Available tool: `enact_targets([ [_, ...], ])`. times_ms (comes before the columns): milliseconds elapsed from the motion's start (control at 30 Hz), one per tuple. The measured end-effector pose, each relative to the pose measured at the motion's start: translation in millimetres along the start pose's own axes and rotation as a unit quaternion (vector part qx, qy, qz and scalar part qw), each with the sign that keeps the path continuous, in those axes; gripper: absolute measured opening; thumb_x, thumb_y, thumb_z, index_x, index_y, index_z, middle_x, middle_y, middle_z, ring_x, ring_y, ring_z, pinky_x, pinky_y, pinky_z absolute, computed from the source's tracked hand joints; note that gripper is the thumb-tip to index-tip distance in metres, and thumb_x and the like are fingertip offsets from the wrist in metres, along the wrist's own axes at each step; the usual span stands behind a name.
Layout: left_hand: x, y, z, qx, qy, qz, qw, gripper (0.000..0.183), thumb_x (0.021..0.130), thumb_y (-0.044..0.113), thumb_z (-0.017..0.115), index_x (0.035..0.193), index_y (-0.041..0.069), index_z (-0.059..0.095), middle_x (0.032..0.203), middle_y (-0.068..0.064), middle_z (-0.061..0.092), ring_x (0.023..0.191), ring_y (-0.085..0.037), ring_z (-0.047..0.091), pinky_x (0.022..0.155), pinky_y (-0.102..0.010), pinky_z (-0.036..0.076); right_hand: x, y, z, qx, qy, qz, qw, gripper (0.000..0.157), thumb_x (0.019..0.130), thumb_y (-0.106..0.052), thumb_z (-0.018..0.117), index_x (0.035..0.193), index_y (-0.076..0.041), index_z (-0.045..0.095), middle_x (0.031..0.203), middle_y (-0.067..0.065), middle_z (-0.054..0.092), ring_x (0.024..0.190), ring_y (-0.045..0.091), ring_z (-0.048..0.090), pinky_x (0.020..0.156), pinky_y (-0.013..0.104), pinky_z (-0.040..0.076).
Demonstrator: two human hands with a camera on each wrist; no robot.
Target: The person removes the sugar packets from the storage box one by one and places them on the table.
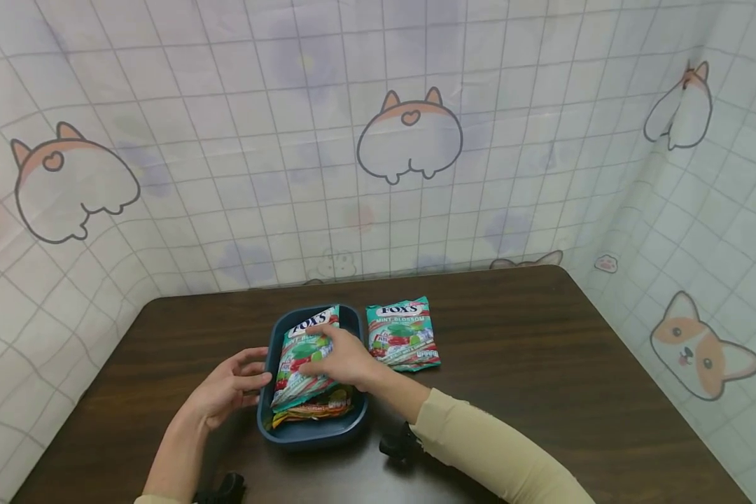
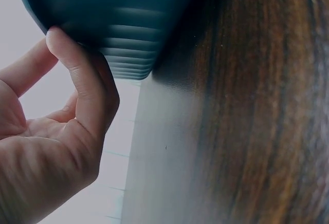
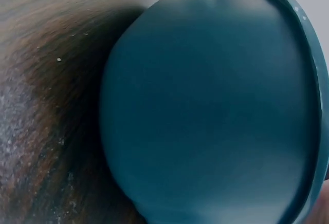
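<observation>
A dark blue plastic basket [image 1: 311, 437] stands on the table, its ribbed side [image 2: 136, 44] showing in the left wrist view. My left hand [image 1: 229, 385] rests against its left side, fingertips right at the rim. Inside lies a green Fox's candy bag [image 1: 290, 381], tilted with its top end up at the far rim. Across that bag my right hand [image 1: 343, 360] holds it between thumb and fingers. Beneath it shows an orange-yellow candy packet [image 1: 318, 409], partly hidden. The right wrist view is mostly filled by the basket's outer wall [image 3: 211, 106].
A second green Fox's candy bag [image 1: 402, 332] lies flat just right of the basket. The dark wood-grain table [image 1: 529, 364] reaches back to a white grid-patterned cloth [image 1: 277, 175] with corgi drawings, which also hangs at both sides.
</observation>
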State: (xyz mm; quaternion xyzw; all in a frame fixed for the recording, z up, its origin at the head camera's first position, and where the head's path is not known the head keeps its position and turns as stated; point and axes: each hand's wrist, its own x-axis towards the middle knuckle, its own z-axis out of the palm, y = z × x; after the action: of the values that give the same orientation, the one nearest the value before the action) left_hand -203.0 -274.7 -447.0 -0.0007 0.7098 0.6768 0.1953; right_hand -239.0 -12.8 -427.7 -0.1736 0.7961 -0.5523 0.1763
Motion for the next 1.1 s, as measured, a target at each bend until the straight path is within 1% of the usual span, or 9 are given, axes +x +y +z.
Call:
enact_targets([
  [100,0.8,0.8,-0.4,-0.001,0.000,-0.002,1.0000,0.066,0.104,0.013,0.062,0.156,0.000,0.023,0.121,-0.008,0.064,0.099,-0.020,0.066,0.083,-0.036,0.056,0.3,0.1,0.0,-0.021,0.012,-0.002,1.000,0.064,0.087,-0.026,0.085,0.144,-0.020,0.057,0.133,0.009,0.059,0.110,0.024,0.059,0.090,0.045,0.051],
  [200,1.6,0.2,0.0,-0.008,-0.006,-0.001,1.0000,0.068,0.104,0.013,0.062,0.156,0.000,0.021,0.121,-0.007,0.063,0.099,-0.020,0.066,0.083,-0.036,0.056,-0.1,-0.3,-1.6,-0.022,0.013,-0.005,1.000,0.063,0.088,-0.026,0.085,0.144,-0.021,0.057,0.132,0.008,0.060,0.109,0.023,0.060,0.091,0.045,0.051],
  [300,1.4,-0.7,0.3,-0.013,-0.004,-0.002,0.9999,0.068,0.104,0.013,0.062,0.157,0.000,0.021,0.120,-0.007,0.064,0.098,-0.020,0.066,0.082,-0.036,0.057,-1.8,0.0,-3.1,-0.015,0.013,-0.011,1.000,0.062,0.088,-0.025,0.084,0.144,-0.022,0.057,0.130,0.007,0.061,0.108,0.021,0.060,0.091,0.045,0.051],
  [500,0.1,-0.3,-0.5,-0.018,-0.001,-0.003,0.9998,0.069,0.103,0.013,0.064,0.156,0.000,0.022,0.120,-0.008,0.064,0.096,-0.019,0.068,0.081,-0.034,0.058,-6.9,-1.9,-8.3,0.006,0.016,-0.028,0.999,0.061,0.089,-0.025,0.083,0.144,-0.023,0.058,0.132,0.007,0.061,0.107,0.021,0.061,0.091,0.045,0.051],
  [667,-1.2,0.9,-0.5,-0.013,0.002,-0.002,0.9999,0.068,0.103,0.011,0.063,0.156,-0.001,0.022,0.122,-0.009,0.063,0.096,-0.020,0.068,0.081,-0.035,0.057,-8.4,-3.1,-15.4,0.034,0.016,-0.022,0.999,0.060,0.089,-0.026,0.083,0.144,-0.023,0.059,0.136,0.009,0.058,0.109,0.023,0.060,0.093,0.046,0.051],
  [767,-1.4,0.7,-0.4,-0.006,0.005,-0.002,1.0000,0.066,0.103,0.010,0.062,0.156,0.000,0.023,0.126,-0.014,0.061,0.100,-0.021,0.066,0.083,-0.037,0.057,-8.0,-2.0,-21.1,0.052,0.021,-0.015,0.998,0.056,0.090,-0.025,0.082,0.142,-0.023,0.060,0.136,0.011,0.057,0.109,0.026,0.059,0.094,0.047,0.051],
  [900,-1.8,-0.1,-0.8,0.003,0.016,-0.003,0.9999,0.064,0.103,0.009,0.062,0.155,0.001,0.026,0.131,-0.019,0.058,0.103,-0.024,0.065,0.084,-0.037,0.056,-9.7,-0.6,-28.9,0.072,0.022,-0.017,0.997,0.054,0.092,-0.024,0.081,0.142,-0.022,0.060,0.142,0.013,0.052,0.117,0.030,0.055,0.099,0.050,0.048],
  [1000,-0.9,0.3,-0.6,0.006,0.023,-0.004,0.9997,0.063,0.103,0.009,0.062,0.155,0.001,0.028,0.130,-0.020,0.058,0.101,-0.024,0.065,0.082,-0.038,0.056,-12.1,1.3,-35.5,0.076,0.024,-0.017,0.997,0.055,0.092,-0.025,0.080,0.143,-0.022,0.060,0.145,0.014,0.049,0.121,0.032,0.052,0.101,0.051,0.045],
  [1100,-0.5,1.3,-0.6,0.007,0.021,-0.003,0.9998,0.064,0.103,0.010,0.063,0.155,0.000,0.027,0.129,-0.019,0.059,0.100,-0.023,0.065,0.081,-0.038,0.056,-13.7,4.5,-40.7,0.081,0.030,-0.012,0.996,0.055,0.092,-0.026,0.080,0.142,-0.023,0.060,0.147,0.014,0.047,0.122,0.033,0.052,0.101,0.051,0.045],
])
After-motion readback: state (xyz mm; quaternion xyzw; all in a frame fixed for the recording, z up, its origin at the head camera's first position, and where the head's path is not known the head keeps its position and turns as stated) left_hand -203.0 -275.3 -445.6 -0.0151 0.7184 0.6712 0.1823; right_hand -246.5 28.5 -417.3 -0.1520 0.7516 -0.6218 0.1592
